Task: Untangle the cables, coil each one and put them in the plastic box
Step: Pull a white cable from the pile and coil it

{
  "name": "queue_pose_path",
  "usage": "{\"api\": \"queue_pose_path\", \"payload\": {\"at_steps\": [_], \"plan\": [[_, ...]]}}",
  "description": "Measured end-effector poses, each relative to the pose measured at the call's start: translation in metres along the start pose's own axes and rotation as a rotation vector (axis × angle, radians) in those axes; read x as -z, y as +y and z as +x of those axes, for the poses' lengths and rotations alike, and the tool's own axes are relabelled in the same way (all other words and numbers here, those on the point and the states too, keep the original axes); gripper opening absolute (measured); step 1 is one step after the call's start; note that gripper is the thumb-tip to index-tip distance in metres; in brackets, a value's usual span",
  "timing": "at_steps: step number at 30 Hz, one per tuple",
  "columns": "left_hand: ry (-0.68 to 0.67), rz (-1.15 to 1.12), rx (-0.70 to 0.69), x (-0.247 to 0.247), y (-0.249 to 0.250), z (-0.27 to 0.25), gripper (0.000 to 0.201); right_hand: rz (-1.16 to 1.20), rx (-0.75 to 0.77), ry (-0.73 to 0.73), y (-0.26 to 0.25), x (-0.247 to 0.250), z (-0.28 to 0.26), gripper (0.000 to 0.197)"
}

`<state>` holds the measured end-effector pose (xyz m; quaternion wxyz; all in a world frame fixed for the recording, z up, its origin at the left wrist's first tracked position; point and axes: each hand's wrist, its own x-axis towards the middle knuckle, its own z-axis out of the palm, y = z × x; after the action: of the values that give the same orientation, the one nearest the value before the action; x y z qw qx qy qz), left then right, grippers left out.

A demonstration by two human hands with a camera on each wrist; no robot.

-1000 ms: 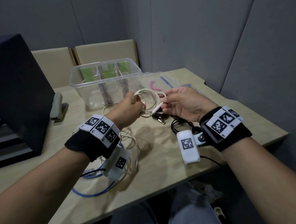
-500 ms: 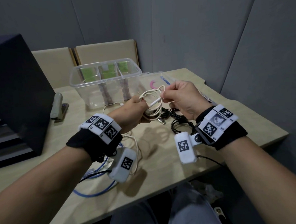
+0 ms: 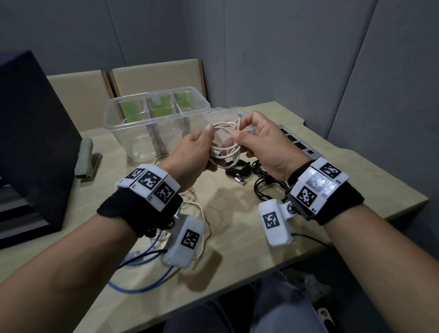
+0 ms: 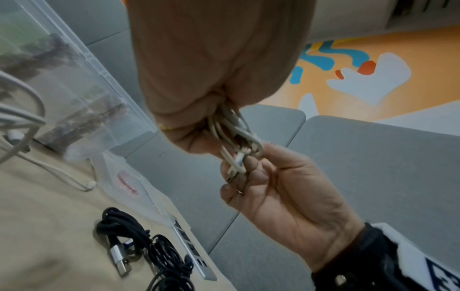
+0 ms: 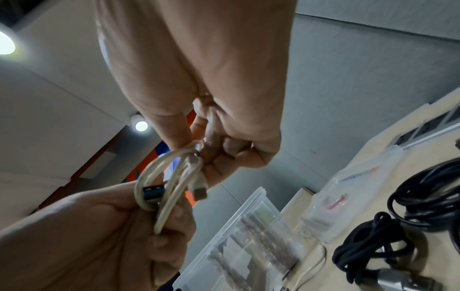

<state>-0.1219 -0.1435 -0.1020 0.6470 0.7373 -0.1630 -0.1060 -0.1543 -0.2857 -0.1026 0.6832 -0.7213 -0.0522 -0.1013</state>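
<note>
Both hands have risen and drawn closer together since a second ago, lifting the white cable [image 3: 225, 143] from just above the bench [image 3: 242, 231] up to the level of the box rim. Nearest the person, under the left hand's wrist, a blue cable [image 3: 143, 287] and a second pale cable [image 3: 202, 218] lie loose and uncoiled on the bench. Under the right hand's wrist sits a thin black cable [image 3: 268, 189] in rough loops, and just ahead of it, below both hands, a braided black cable [image 3: 239, 169] with a metal USB plug looks bundled. Above these the left hand [image 3: 192, 155] grips one side of the white coil with its fingers curled round the loops, while the right hand [image 3: 260, 143] pinches the other side between thumb and fingertips [image 5: 174, 137]; the right wrist view shows a blue-tipped USB plug [image 5: 153, 192] and a small connector [image 5: 199, 192] sticking out of the loops. Beyond the left hand stands the clear plastic box [image 3: 157, 116], its lid off, with no cable visible inside. By my reading, the white cable is nearly coiled and only needs its end secured before going in; the other cables remain to be dealt with, so most of the task is ahead.
</note>
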Motion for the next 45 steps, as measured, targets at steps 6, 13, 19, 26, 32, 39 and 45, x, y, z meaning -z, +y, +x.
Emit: {"api": "queue_pose_path", "payload": {"at_steps": [6,13,19,26,32,39,45], "plan": [[0.079,-0.272,0.045,-0.001,0.003,0.006,0.034,0.21,-0.038,-0.165,0.007,0.007,0.0,0.024],[0.128,-0.376,0.051,0.007,0.008,0.012,0.028,0.35,-0.062,-0.124,0.01,0.009,0.0,0.028],[0.132,-0.285,0.017,0.002,0.006,0.008,0.031,0.336,-0.084,-0.134,0.008,0.003,0.003,0.027],[0.155,-0.281,-0.012,-0.001,0.012,0.008,0.034,0.16,-0.045,-0.137,0.01,0.001,0.002,0.018],[0.257,-0.137,-0.071,0.006,0.012,0.013,0.025,-0.015,-0.075,-0.197,0.024,0.002,-0.004,0.011],[0.288,0.538,-0.225,0.014,0.001,0.014,0.025,0.022,-0.212,-0.289,0.016,-0.002,-0.008,0.004],[0.173,0.412,-0.176,0.011,-0.005,0.013,0.023,-0.025,-0.202,-0.153,0.02,-0.004,-0.002,0.018]]}}
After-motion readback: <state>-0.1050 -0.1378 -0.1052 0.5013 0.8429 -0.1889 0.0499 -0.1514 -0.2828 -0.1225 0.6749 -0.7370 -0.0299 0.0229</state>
